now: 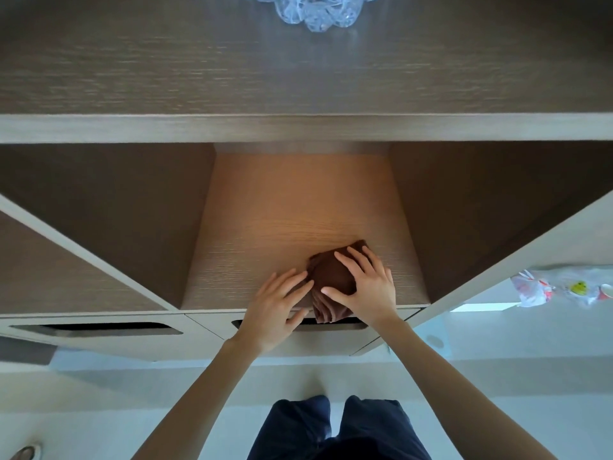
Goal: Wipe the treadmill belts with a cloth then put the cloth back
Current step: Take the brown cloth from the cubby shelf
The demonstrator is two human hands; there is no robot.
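"So where is the cloth (331, 277)?"

"On the lit middle shelf (282, 210) of the wooden cabinet, right at the front and a little right of centre. It is brown and folded into a thick wad, and its near end hangs slightly over the shelf's front edge."

"And the right hand (371, 287)?"

"Laid on top of the cloth, palm down. The fingers are spread wide over the far side and the thumb reaches across the near left part. It presses on the cloth rather than closing around it."

"What about the left hand (275, 307)?"

"Just beside the cloth on its left, low over the front of the shelf. The fingers are straight and close together, their tips against the cloth's left edge. It has hold of nothing."

"Anything else on the cabinet?"

"Some crumpled clear plastic (311, 11) lies on the cabinet top (166, 61), at the far edge of view. Below the shelf are drawer fronts with cut-out grip slots (99, 328); the cloth's overhang dips in front of the middle one."

"And around it?"

"Off to the right, past the cabinet's side panel, sits a plastic bag (564, 288) with red print and a yellow smiley. At the bottom are the person's dark trousers (298, 426) over a pale floor, and a shoe (25, 453) shows in the lower left corner."
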